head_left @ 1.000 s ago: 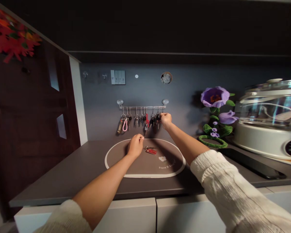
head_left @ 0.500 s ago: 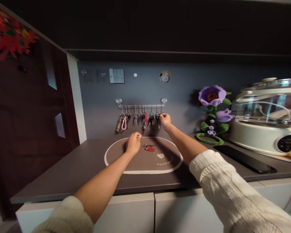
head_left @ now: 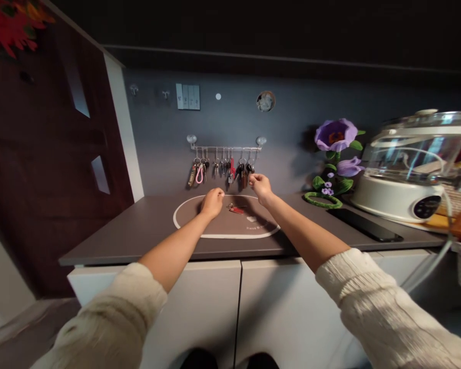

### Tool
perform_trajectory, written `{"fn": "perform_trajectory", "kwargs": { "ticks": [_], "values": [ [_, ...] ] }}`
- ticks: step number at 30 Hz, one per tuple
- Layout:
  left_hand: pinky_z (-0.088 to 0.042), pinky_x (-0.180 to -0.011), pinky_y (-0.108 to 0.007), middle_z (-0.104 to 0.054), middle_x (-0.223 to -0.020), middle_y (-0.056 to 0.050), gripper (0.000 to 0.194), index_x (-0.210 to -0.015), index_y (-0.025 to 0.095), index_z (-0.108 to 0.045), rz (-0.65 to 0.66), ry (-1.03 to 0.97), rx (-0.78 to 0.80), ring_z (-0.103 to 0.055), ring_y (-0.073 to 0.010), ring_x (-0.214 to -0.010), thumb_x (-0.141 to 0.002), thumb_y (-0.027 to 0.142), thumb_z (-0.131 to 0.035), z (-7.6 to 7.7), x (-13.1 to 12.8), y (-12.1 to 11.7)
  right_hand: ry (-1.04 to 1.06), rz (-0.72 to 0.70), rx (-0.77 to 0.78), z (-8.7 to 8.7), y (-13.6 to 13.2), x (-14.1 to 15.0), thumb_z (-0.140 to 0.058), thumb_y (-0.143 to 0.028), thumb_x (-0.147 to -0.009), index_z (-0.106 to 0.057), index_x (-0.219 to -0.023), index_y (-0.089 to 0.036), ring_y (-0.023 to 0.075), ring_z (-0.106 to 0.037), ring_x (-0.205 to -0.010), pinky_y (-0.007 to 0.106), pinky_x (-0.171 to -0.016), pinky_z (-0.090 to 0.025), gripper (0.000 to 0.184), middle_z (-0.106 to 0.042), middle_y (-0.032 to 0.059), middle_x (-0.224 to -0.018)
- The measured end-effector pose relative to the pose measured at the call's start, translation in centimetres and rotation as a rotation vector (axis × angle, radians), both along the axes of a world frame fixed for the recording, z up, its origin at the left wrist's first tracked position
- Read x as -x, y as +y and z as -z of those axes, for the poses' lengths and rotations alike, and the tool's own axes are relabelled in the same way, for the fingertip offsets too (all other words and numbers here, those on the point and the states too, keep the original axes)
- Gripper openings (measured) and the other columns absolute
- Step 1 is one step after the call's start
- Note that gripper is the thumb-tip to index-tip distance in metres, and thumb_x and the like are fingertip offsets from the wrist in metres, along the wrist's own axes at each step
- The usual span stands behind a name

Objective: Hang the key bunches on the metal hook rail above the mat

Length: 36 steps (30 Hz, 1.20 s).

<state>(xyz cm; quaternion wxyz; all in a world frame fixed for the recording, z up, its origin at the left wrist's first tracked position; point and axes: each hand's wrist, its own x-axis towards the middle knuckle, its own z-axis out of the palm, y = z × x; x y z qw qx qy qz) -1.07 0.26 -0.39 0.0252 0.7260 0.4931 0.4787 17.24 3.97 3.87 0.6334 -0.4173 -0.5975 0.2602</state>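
Note:
Several bunches of keys hang from a clear hook rail [head_left: 226, 148] on the grey wall. My right hand [head_left: 260, 186] is at the rail's right end, thumb and fingers pinched at the lower end of the last bunch of keys [head_left: 250, 167]. My fingers cover that lower end. My left hand [head_left: 212, 203] is closed over the back of a brown oval mat [head_left: 192, 218]; what it holds, if anything, is hidden. Just right of it, a key ring with a red tag [head_left: 236, 210] lies on the mat.
A purple flower ornament [head_left: 335, 136], a dark phone [head_left: 364, 224] and a white appliance with a clear top [head_left: 397, 197] stand or lie at the right. A dark cabinet [head_left: 230, 31] overhangs the counter. A dark red door [head_left: 49, 169] is at the left.
The view has tilted down, showing more of the cabinet fronts. My right hand has dropped a little relative to the rail. My left hand stays above the mat, still closed.

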Motion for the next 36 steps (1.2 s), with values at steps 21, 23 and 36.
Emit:
{"fn": "perform_trajectory", "kwargs": {
  "ticks": [21,23,36],
  "values": [
    [-0.040,-0.069,-0.026,-0.065,-0.075,-0.003,0.013,-0.075,0.016,-0.067,0.166,0.295,0.152,-0.054,-0.0141,-0.069,-0.073,0.023,-0.057,0.4,0.4,0.6,-0.660,-0.078,0.025,3.3,-3.6,1.8,-0.060,-0.023,-0.069,-0.063,-0.065,-0.016,0.0123,-0.048,-0.062,0.025,-0.065,-0.035,0.009,-0.060,0.0011,-0.063],
    [-0.039,-0.069,-0.026,-0.065,-0.075,-0.003,0.012,-0.074,0.016,-0.067,0.167,0.301,0.147,-0.053,-0.0143,-0.070,-0.074,0.022,-0.057,0.3,0.4,0.5,-0.679,-0.092,0.025,3.3,-3.5,1.9,-0.060,-0.021,-0.070,-0.063,-0.066,-0.016,0.0118,-0.048,-0.061,0.025,-0.065,-0.035,0.008,-0.060,0.0008,-0.063],
    [-0.038,-0.077,-0.028,-0.058,-0.081,-0.005,0.013,-0.075,0.015,-0.059,0.083,0.250,0.062,-0.050,-0.0158,-0.082,-0.080,0.017,-0.048,-0.3,0.0,0.0,-0.728,-0.137,0.009,3.2,-3.1,1.7,-0.056,-0.031,-0.072,-0.063,-0.077,-0.013,0.0110,-0.049,-0.065,0.024,-0.067,-0.038,0.019,-0.060,0.0008,-0.067]
  ]
}}
